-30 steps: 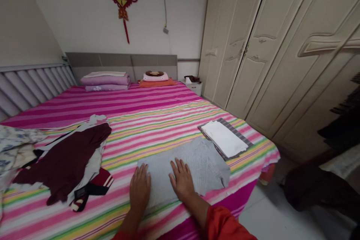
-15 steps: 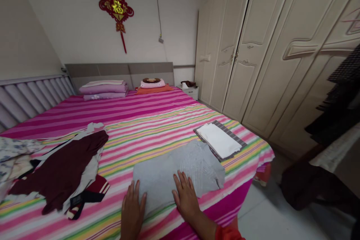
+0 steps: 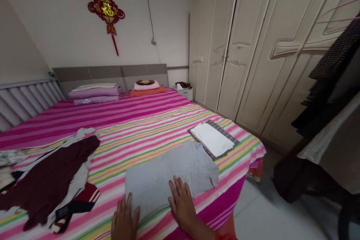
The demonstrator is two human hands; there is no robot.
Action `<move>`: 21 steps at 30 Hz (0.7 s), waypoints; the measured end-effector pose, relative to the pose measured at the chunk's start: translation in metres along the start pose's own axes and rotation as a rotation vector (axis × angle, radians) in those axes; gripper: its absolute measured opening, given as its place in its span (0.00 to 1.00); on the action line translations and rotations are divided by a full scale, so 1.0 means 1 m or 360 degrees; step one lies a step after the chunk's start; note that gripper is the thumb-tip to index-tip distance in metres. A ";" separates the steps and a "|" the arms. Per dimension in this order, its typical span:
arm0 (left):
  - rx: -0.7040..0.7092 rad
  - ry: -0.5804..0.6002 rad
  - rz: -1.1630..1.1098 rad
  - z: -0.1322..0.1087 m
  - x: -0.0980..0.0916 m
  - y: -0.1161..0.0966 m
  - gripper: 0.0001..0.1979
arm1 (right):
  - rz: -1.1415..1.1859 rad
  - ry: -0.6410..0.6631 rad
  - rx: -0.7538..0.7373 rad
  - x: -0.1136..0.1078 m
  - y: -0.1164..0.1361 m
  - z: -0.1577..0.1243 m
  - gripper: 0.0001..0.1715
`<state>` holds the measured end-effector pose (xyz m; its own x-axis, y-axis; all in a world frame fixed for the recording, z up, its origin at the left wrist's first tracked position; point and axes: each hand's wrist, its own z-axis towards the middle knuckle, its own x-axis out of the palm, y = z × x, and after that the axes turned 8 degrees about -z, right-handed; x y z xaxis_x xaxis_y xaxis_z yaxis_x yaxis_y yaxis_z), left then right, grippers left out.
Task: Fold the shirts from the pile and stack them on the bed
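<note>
A grey knitted garment [image 3: 171, 172] lies spread flat on the striped pink bedsheet [image 3: 146, 123] near the bed's foot. My left hand [image 3: 123, 220] rests flat, fingers stretched out, at the garment's near left corner. My right hand [image 3: 182, 206] lies flat with fingers spread on its near edge. Neither hand grips anything. Just beyond the grey garment sits a folded white cloth [image 3: 211, 139] on a folded grey striped piece [image 3: 228, 137].
A heap of maroon, white and dark clothes [image 3: 53, 178] lies on the bed's left side. Folded purple bedding [image 3: 94, 93] and a pillow [image 3: 146, 85] sit at the headboard. Cream wardrobe doors [image 3: 253, 56] line the right wall. Dark clothes [image 3: 326, 93] hang at the far right.
Both hands have slid back toward the bed's near edge over the grey garment. The view has lifted and swung right, showing more of the wardrobe and hanging clothes.
</note>
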<state>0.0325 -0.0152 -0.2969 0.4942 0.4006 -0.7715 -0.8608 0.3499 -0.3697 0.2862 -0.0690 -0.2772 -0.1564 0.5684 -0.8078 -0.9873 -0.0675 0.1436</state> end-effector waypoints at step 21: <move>0.0009 0.0059 -0.0057 -0.001 -0.012 -0.006 0.31 | 0.0571 -0.0245 0.0558 -0.045 -0.081 -0.013 0.23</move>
<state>0.0320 -0.0230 -0.2857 0.5199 0.3558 -0.7766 -0.8417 0.3685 -0.3947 0.3725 -0.1001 -0.2597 -0.4511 0.6758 -0.5830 -0.7998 -0.0163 0.6000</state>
